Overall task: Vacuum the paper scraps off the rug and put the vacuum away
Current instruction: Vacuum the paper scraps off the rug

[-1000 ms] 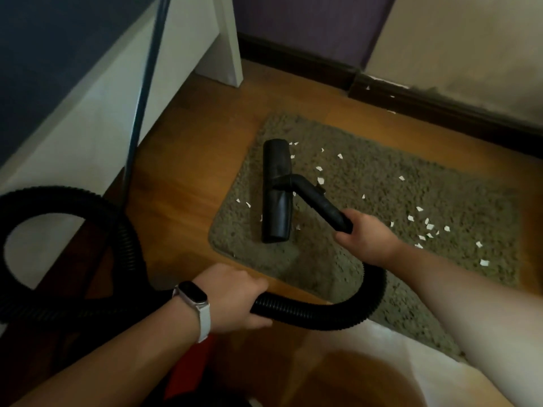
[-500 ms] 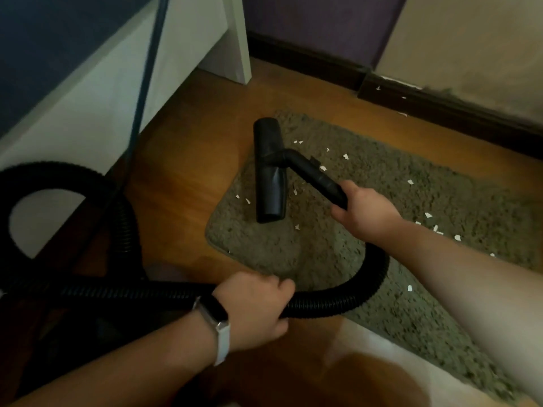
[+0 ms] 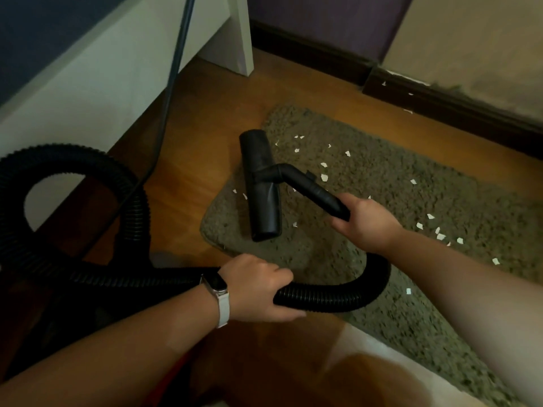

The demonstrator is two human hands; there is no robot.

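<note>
Head view: right hand (image 3: 367, 221) has a closed grip round the wand (image 3: 311, 186), left hand (image 3: 258, 289) wrapped round the hose (image 3: 338, 295). Nozzle (image 3: 261, 195) sits at the left edge of the rug (image 3: 382, 160), paper scraps (image 3: 323, 177) scattered to its right — suction could lift that loose corner and bunch it.

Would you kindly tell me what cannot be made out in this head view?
Nozzle underside, head view: faces the rug.
Rug's right end: cut off by the frame edge, covered by the right forearm.
Vacuum body: lost in the dark lower left behind the left forearm.
Hose far end: runs off the left edge.
Scraps: too small to count.
</note>
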